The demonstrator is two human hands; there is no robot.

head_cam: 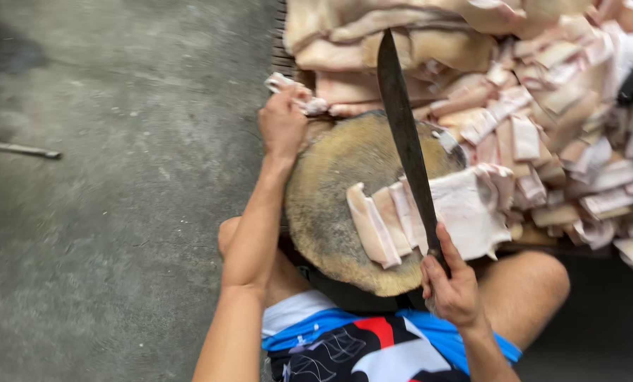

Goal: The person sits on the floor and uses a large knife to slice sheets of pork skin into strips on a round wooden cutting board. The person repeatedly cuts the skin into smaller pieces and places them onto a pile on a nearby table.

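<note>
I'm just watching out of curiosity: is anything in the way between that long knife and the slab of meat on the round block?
Nothing visible. The right hand holds the long knife, whose blade already lies across the pale meat slab on the round wooden block. The left hand is off at the block's far edge, gripping a meat piece.

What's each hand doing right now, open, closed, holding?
Left hand: closed on a pale meat strip.
Right hand: closed on the long knife handle.
</note>
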